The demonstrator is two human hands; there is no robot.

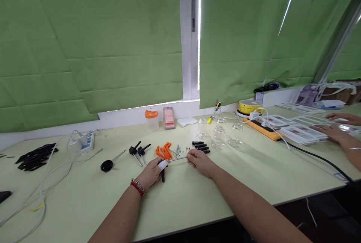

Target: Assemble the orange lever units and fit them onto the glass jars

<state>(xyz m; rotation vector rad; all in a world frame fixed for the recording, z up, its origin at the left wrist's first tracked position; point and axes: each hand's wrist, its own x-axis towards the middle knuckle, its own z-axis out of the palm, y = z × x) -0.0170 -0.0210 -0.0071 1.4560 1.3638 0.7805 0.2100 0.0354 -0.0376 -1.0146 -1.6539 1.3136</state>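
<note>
My left hand (150, 175), a white wrap on its thumb, is closed round the black head of a thin metal rod (177, 158). A black bar (163, 175) sticks out below those fingers. From there the rod runs level to my right hand (199, 162), whose fingertips pinch its far end; whether a small part is also in that pinch is hidden. Just behind the hands lie orange plastic pieces (164, 150), several metal screws (178, 150) and black cylindrical pieces (200, 146). Left of them are two black-headed rods (137, 152) and a rod with a round black disc (107, 165).
Upturned clear glasses (219, 134) stand behind my right hand. An orange-lidded cup (152, 120) is by the wall. Black strips (36, 156), white cables (43, 183) and a power strip (88, 142) lie left. Rightward are an orange power strip (262, 128), card stacks (304, 134) and another person's hands (332, 132).
</note>
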